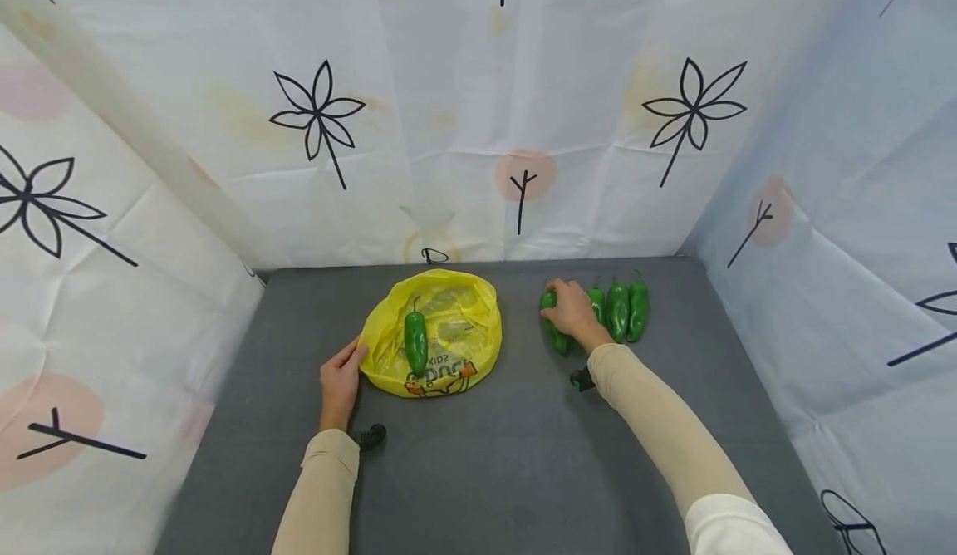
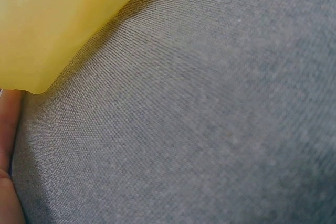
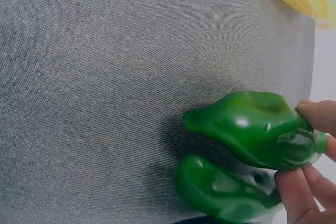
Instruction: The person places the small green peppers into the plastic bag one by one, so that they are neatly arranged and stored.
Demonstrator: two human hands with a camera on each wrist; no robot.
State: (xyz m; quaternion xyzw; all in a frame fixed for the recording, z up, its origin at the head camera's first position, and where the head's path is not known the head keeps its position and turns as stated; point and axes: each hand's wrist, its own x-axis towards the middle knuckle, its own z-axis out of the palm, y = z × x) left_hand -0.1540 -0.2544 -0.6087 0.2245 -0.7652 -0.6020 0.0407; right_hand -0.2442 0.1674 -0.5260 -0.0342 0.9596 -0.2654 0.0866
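Note:
A yellow plastic bag [image 1: 489, 322] with printed lettering lies spread wide, its rim folded up into a round shape. Inside it is one green chili pepper [image 1: 415, 343], stem pointing away. My left hand [image 1: 341, 378] pinches the bag's left rim; in the left wrist view only a finger [image 2: 6, 135] shows beside the yellow plastic [image 2: 63, 19]. On the right, my right hand [image 1: 574, 310] grips a green pepper [image 3: 257, 129] near its stem end between thumb and fingers. Another pepper [image 3: 220, 190] lies close beside it on the cloth.
Several green peppers [image 1: 617, 310] stand in a row right of my right hand, stems toward the back. The dark grey table [image 1: 478, 472] is bordered by white printed cloth walls [image 1: 449, 123] at the back and both sides. Small black devices [image 1: 370, 437] sit at my wrists.

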